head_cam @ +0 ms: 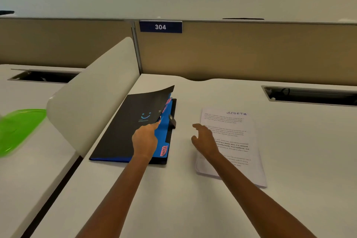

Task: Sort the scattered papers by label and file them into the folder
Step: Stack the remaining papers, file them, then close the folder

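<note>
Black folder (pixel 123 127), centre-left of frame on white desk (pixel 173 199): front cover lifted at its right edge, blue dividers with pink tabs (pixel 163 150) showing. Left hand (pixel 145 141) pinched that cover edge. Right hand (pixel 204 139), fingers loosely spread, hovered empty above papers (pixel 237 141) headed "SPORTS", centre-right.

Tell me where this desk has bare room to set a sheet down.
Bare desk lies in front of the folder and paper stack, and right of the stack below the cable slot. The strip between folder and stack is crowded by the right hand.
</note>
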A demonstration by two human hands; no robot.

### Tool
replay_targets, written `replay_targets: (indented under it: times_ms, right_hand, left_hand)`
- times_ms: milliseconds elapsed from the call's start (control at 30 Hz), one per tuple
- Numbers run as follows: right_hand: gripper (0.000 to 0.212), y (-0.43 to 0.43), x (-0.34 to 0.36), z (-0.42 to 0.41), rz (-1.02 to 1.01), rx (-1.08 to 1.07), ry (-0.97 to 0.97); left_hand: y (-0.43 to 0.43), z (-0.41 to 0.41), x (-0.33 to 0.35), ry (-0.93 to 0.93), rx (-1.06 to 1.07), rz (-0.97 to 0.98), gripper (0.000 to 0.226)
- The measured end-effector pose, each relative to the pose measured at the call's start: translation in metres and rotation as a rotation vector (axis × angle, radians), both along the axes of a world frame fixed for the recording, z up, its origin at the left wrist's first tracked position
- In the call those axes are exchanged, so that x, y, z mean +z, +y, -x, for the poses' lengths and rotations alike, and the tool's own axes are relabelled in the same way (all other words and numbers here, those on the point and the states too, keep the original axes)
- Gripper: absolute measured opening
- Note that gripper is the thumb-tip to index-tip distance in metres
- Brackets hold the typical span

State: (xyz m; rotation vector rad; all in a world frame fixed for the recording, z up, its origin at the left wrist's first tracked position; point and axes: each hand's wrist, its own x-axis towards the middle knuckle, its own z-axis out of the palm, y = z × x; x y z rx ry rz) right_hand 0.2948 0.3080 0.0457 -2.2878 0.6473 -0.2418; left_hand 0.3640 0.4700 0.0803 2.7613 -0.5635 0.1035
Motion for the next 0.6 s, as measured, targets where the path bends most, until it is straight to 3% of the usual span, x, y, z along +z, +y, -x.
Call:
replay_targets:
  times_ms: [100, 200, 333, 600]
  right_hand:
    - [0.056, -0.040, -0.009, 0.021, 0.267, -0.127, 0.348]
    - [0.083, -0.062, -0.013, 0.042, 0.224, -0.245, 0.528]
    - [0.115, -0.083, -0.016, 0.058, 0.118, -0.406, 0.539]
    - [0.115, -0.104, -0.009, 0.066, -0.058, -0.559, 0.471]
  left_hand:
    - [0.002, -0.001, -0.002, -0.002, 0.001, 0.047, 0.045]
    - [0.004, -0.004, -0.003, -0.003, -0.004, 0.062, 0.044]
    - [0.006, -0.007, -0.002, 0.003, -0.018, 0.062, 0.044]
    - [0.005, -0.004, 0.002, 0.019, -0.016, 0.038, 0.045]
